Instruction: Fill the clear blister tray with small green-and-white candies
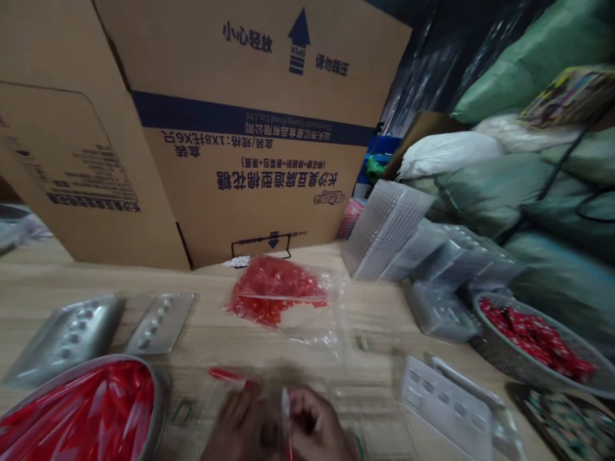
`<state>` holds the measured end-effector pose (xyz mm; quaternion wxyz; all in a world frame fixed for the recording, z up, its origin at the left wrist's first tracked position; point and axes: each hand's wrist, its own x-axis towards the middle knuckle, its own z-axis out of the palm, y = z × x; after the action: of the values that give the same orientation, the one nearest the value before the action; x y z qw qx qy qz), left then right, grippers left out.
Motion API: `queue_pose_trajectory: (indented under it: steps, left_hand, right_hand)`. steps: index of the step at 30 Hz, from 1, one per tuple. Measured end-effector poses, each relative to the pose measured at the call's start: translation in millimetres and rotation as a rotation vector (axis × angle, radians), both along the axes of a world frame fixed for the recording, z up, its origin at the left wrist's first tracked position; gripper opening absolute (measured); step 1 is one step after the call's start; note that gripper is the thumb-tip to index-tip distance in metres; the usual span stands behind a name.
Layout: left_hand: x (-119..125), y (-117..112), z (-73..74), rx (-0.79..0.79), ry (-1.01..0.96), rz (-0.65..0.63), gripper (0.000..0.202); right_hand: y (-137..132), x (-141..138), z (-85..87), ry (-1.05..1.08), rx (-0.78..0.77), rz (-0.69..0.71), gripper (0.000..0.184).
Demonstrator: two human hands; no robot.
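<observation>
At the lower middle, my right hand (314,426) is closed, thumb and fingers pinching a slim upright strip with a whitish tip and red lower end (286,410). My left hand (234,426) is low over the table beside it, blurred, so its grip is unclear. A slim red piece (225,374) points out left from the left fingertips; whether it is held or merely touched I cannot tell. To the left stands a metal bowl (161,397) full of long red-and-clear pieces (91,410). Beyond the hands lies a clear bag of small red pieces (273,291).
A large cardboard box (269,186) stands at the back. Clear plastic trays (384,230) are stacked at back right. Further right are a bowl of red packets (538,339), a dark tray of small packets (567,422) and a white tray (446,410). Clear moulded sheets (72,333) lie left.
</observation>
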<state>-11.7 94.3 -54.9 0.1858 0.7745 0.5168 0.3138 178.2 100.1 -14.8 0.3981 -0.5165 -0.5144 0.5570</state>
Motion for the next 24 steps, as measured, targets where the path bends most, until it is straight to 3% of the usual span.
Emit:
queue_pose_trajectory:
  steps: [3,6,10,13,16,19,21,24]
  left_hand:
    - [-14.5,14.5,-7.8,0.352,0.445,0.059,0.056]
    - [-15.5,18.3,-16.9,0.446,0.604,0.113,0.059]
    - [1.2,8.2,-12.5,0.368,0.667,0.189,0.062]
    - [5.0,2.3,5.4,0.239,0.641,0.097,0.068]
    - [-15.1,-4.5,31.1,0.184,0.502,0.09,0.061]
    - [-63.9,-18.7,61.3,0.158,0.306,0.414,0.036]
    - [-107.6,-28.8,80.3,0.01,0.241,0.666,0.03]
    - [-166.3,-39.8,105.3,-0.09,0.279,0.823,0.027]
  right_hand:
    - [15.7,18.9,18.9,0.168,-0.08,-0.076,0.042]
    - [24.3,32.4,26.4,0.18,-0.056,-0.069,0.041]
    - [33.8,46.0,20.2,-0.296,0.308,0.095,0.047]
    - [50.5,46.2,8.7,-0.725,0.626,0.312,0.056]
    - [63.3,40.0,5.4,-0.782,0.726,0.422,0.056]
    - [60.5,37.1,17.2,-0.514,0.577,0.326,0.041]
    - [52.7,32.9,27.1,-0.291,0.385,0.253,0.034]
    - [39.1,14.4,34.0,-0.02,0.13,0.239,0.033]
